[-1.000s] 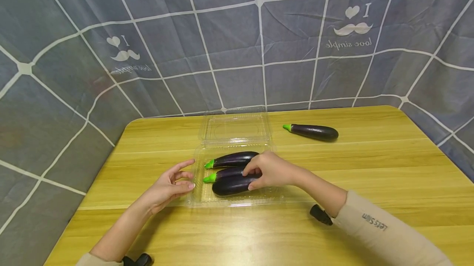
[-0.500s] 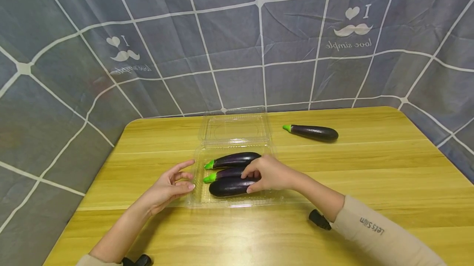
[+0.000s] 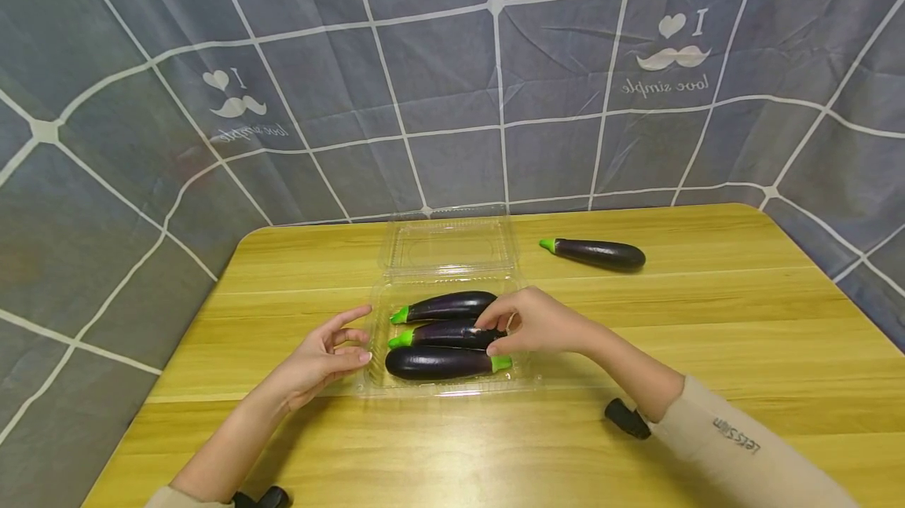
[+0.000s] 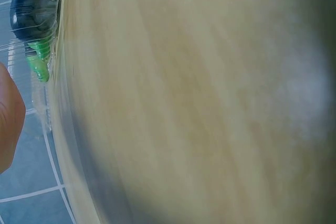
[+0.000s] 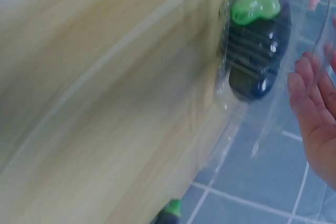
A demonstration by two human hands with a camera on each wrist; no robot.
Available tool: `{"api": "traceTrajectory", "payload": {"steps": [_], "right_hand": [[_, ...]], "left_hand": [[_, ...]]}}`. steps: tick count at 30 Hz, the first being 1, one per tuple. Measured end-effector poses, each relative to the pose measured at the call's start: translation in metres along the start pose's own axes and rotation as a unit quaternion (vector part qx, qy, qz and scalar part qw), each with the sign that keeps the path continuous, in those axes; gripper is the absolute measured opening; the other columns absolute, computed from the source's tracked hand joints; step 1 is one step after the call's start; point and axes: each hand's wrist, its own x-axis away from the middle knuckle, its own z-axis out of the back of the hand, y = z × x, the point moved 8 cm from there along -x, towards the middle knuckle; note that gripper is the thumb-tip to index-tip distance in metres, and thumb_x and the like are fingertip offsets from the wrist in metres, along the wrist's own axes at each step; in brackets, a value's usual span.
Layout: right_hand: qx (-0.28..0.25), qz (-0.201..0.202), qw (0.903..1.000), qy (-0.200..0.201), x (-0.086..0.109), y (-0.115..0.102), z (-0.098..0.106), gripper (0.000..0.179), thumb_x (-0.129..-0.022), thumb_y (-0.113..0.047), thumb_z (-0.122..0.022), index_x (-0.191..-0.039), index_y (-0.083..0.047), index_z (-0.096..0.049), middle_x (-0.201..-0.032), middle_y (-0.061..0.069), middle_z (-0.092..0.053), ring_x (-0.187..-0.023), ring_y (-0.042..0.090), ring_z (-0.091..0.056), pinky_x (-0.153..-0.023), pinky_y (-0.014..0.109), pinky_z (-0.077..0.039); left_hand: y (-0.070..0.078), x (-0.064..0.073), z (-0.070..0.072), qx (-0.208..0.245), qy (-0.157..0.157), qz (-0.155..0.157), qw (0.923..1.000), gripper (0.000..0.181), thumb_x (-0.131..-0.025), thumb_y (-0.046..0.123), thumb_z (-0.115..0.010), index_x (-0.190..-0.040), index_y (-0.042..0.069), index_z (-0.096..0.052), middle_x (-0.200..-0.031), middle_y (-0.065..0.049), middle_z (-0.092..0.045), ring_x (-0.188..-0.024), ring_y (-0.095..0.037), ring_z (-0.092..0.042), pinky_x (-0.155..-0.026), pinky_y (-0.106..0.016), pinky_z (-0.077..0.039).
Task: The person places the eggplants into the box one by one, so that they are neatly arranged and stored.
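Note:
Three dark purple eggplants lie side by side in the base of a clear plastic clamshell box [image 3: 452,392]. The back eggplant [image 3: 448,305] and the middle eggplant [image 3: 441,334] have green stems to the left; the front eggplant [image 3: 438,363] has its stem to the right. My right hand [image 3: 540,323] hovers at the right ends of the eggplants, fingers bent loosely and thumb apart, near the front one's stem. In the right wrist view its fingers [image 5: 310,87] hold nothing. My left hand [image 3: 328,355] rests at the box's left rim, fingers spread and loosely bent.
Another eggplant [image 3: 599,254] lies on the wooden table [image 3: 707,319] at the back right. The box's lid [image 3: 452,245] is folded back toward a grey curtain [image 3: 452,84] with white lines. Black straps [image 3: 628,418] sit at both wrists.
The front eggplant has slid left and turned level in the box, its green stem now showing. My right hand has let go and shifted right. The left hand stays put.

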Motion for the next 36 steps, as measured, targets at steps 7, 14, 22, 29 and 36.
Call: {"api": "traceTrajectory", "payload": {"steps": [7, 14, 22, 29, 36], "right_hand": [[0.013, -0.008, 0.9988, 0.046, 0.011, 0.006, 0.024, 0.031, -0.081, -0.019, -0.074, -0.107, -0.003, -0.068, -0.105, 0.009, -0.066, -0.091, 0.028, -0.06, -0.081, 0.036, -0.051], [0.052, -0.01, 0.9943, 0.093, 0.021, 0.014, 0.049, 0.031, -0.079, -0.025, -0.076, -0.106, -0.01, -0.069, -0.104, 0.006, -0.067, -0.094, 0.028, -0.061, -0.081, 0.04, -0.05], [0.093, -0.039, 0.9865, 0.129, 0.036, 0.023, 0.081, 0.035, -0.079, -0.025, -0.075, -0.109, -0.008, -0.068, -0.105, 0.003, -0.066, -0.095, 0.023, -0.06, -0.084, 0.044, -0.048], [0.096, -0.067, 0.9818, 0.15, 0.047, 0.036, 0.102, 0.034, -0.08, -0.021, -0.074, -0.111, -0.007, -0.067, -0.106, 0.006, -0.066, -0.096, 0.021, -0.058, -0.086, 0.043, -0.048], [0.079, -0.099, 0.977, 0.172, 0.057, 0.054, 0.118, 0.037, -0.081, -0.02, -0.074, -0.112, -0.003, -0.066, -0.108, 0.015, -0.063, -0.093, 0.027, -0.062, -0.076, 0.037, -0.052]], "left_hand": [[-0.001, 0.0, 0.0, 0.0, -0.003, 0.0, 1.0, 0.075, -0.087, -0.001, -0.062, -0.147, 0.002, -0.017, -0.107, -0.007, -0.046, -0.084, -0.01, -0.058, -0.079, -0.025, -0.052], [0.0, 0.0, -0.001, 0.006, -0.008, -0.001, 1.0, 0.076, -0.087, -0.002, -0.061, -0.148, 0.002, -0.016, -0.106, -0.007, -0.046, -0.084, -0.01, -0.058, -0.08, -0.026, -0.051], [0.001, 0.0, -0.002, 0.012, -0.006, -0.002, 0.9999, 0.076, -0.086, -0.002, -0.062, -0.147, 0.002, -0.017, -0.106, -0.007, -0.047, -0.083, -0.01, -0.058, -0.078, -0.024, -0.051], [0.001, 0.0, -0.001, 0.01, -0.007, -0.003, 0.9999, 0.075, -0.086, -0.003, -0.061, -0.147, 0.002, -0.017, -0.105, -0.006, -0.047, -0.083, -0.01, -0.058, -0.078, -0.024, -0.051], [0.001, 0.0, -0.001, 0.012, -0.007, -0.003, 0.9999, 0.075, -0.086, -0.003, -0.061, -0.147, 0.002, -0.017, -0.105, -0.006, -0.047, -0.082, -0.009, -0.058, -0.078, -0.024, -0.051]]}}
